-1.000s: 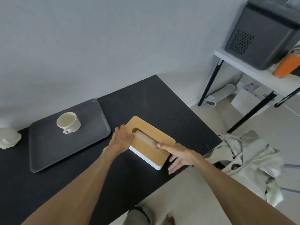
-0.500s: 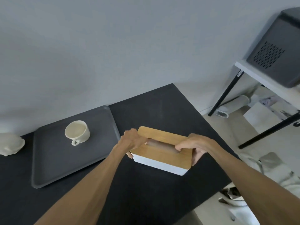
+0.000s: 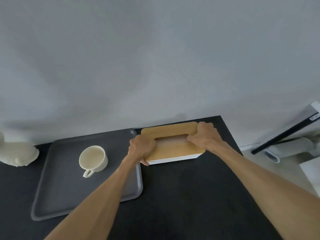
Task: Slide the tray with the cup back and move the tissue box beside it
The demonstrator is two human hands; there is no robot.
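The left hand is clamped on the left end of the tissue box, fingers curled under its near left corner; the right hand is closed over the right end, fingers on the wooden lid. The box lies directly between both hands, its long axis running left to right along the far wall, so neither hand is nearer. Whether it rests on the table or hangs just above it cannot be told. Its left end sits just beside the right rim of the tray, which lies close to the wall with the cup upright on it. A pale ornament stands well left, clear of everything.
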